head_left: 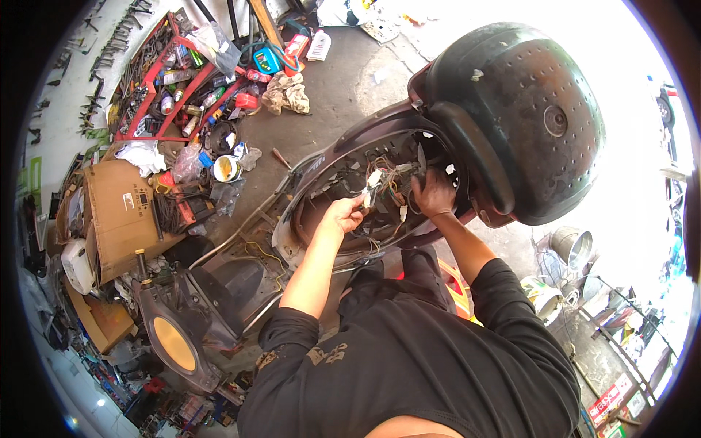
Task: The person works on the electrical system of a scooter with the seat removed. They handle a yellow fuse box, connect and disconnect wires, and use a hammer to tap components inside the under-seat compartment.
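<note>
Before me lies the opened body of a scooter point(307, 208), with a tangle of coloured wires point(394, 171) inside. My left hand point(345, 214) is closed in a pinch on a pale wire connector point(367, 195) at the near left of the tangle. Close above it sits another white connector point(374, 178). My right hand point(436, 193) reaches into the right end of the cavity beside the wires. Its fingers are bent and closed, and what lies between them is hidden. Another white plug point(403, 213) hangs between the two hands.
A dark top box point(518, 124) rises at the scooter's right end. The front part with a round amber lens point(174, 343) lies lower left. Bottles crowd a red rack point(157, 95) at the upper left, above a cardboard box point(120, 215). A metal bucket point(571, 248) stands right.
</note>
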`<state>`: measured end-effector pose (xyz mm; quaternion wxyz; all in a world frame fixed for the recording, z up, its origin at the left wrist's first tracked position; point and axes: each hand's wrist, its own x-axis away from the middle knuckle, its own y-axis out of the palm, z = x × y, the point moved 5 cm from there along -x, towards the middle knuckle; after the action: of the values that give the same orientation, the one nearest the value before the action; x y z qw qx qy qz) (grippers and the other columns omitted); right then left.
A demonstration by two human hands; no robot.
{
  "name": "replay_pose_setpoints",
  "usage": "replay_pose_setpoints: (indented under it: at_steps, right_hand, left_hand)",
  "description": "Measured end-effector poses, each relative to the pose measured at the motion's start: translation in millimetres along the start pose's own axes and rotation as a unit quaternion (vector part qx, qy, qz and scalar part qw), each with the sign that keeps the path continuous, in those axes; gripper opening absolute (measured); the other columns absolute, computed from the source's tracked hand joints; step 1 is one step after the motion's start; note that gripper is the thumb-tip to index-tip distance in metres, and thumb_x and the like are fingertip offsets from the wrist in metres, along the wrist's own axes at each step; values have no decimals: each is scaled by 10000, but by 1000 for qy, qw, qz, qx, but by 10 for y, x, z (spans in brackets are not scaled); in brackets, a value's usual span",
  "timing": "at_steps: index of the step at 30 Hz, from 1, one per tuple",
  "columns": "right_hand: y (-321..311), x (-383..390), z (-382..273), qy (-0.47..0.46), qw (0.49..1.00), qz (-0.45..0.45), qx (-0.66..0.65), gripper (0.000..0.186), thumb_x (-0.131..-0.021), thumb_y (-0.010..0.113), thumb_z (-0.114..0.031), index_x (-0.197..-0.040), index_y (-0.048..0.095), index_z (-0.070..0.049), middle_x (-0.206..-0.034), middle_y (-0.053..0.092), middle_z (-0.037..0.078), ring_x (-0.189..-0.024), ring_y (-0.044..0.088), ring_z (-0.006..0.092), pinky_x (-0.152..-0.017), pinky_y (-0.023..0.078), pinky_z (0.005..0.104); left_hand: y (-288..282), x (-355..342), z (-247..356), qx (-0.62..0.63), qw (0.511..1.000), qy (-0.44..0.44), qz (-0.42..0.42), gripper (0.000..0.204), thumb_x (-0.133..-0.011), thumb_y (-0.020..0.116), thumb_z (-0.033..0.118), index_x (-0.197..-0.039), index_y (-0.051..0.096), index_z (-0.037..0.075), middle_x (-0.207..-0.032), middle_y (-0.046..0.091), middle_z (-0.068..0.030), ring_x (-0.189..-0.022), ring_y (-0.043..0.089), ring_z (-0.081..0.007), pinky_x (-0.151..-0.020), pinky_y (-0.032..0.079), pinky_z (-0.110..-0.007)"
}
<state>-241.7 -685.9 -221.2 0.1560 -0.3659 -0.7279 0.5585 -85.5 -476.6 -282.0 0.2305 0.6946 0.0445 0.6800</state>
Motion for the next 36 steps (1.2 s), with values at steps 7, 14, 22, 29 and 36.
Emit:
replay_pose_setpoints:
  at_steps: [7, 14, 22, 29, 36]
  right_hand:
    - [-31, -1, 6, 5, 1000, 4, -16, 391, -878, 628, -425, -934, 562, -44, -830, 614, 182, -789, 617, 383, -693, 503, 484]
    - [-32, 5, -23, -12, 1000, 17, -10, 404, -879, 623, -435, -936, 560, -40, -826, 615, 183, -780, 617, 389, -685, 499, 486]
    - [-46, -10, -41, -17, 1000, 22, 0, 409, -878, 631, -436, -933, 546, -39, -778, 612, 200, -726, 620, 397, -645, 496, 499]
    - [-44, -17, -91, -3, 1000, 0, 19, 422, -876, 625, -434, -973, 554, -29, -821, 624, 202, -762, 622, 392, -676, 500, 490]
    - [-36, 7, -67, 22, 999, -32, 12, 404, -863, 637, -414, -944, 575, -23, -850, 627, 188, -807, 620, 379, -718, 505, 472]
  left_hand:
    - [-117, -143, -86, 43, 998, -36, -8, 171, -880, 659, 48, -1038, 604, 14, -914, 629, -87, -726, 546, -200, -428, 313, -196]
    - [-560, -264, 87, 123, 988, 84, -35, 181, -939, 647, 97, -1101, 633, 19, -950, 686, -88, -733, 605, -124, -410, 305, -167]
    - [-382, -81, 52, 162, 974, 60, -146, 159, -928, 565, -11, -1077, 607, -48, -914, 668, -135, -685, 607, -113, -424, 328, -170]
    - [-287, 20, -109, 26, 995, 44, -85, 186, -962, 628, 143, -1014, 636, -35, -873, 646, -105, -608, 529, -103, -426, 346, -180]
    - [-52, 270, -67, -231, 939, 252, 27, 199, -990, 595, 215, -898, 624, 41, -684, 511, 39, -537, 390, -40, -463, 294, -204]
